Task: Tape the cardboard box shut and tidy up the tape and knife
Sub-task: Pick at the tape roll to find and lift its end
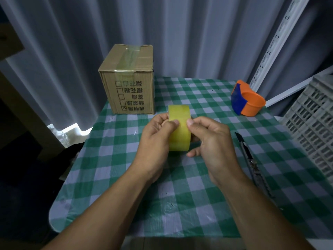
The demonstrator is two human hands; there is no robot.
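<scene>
A yellowish roll of clear tape (180, 130) stands on edge above the middle of the table, held between both hands. My left hand (155, 139) grips its left side with the thumb on the outer face. My right hand (210, 141) grips the right side, thumb pressed on the tape surface. The cardboard box (128, 78) stands at the table's back left, flaps shut, with a strip of tape along its top seam. A utility knife (252, 163) lies on the table to the right of my right hand.
An orange and blue tape dispenser (246, 98) sits at the back right of the green checked tablecloth (111, 177). A grey slotted plastic crate (313, 127) stands at the right edge. Curtains hang behind the table.
</scene>
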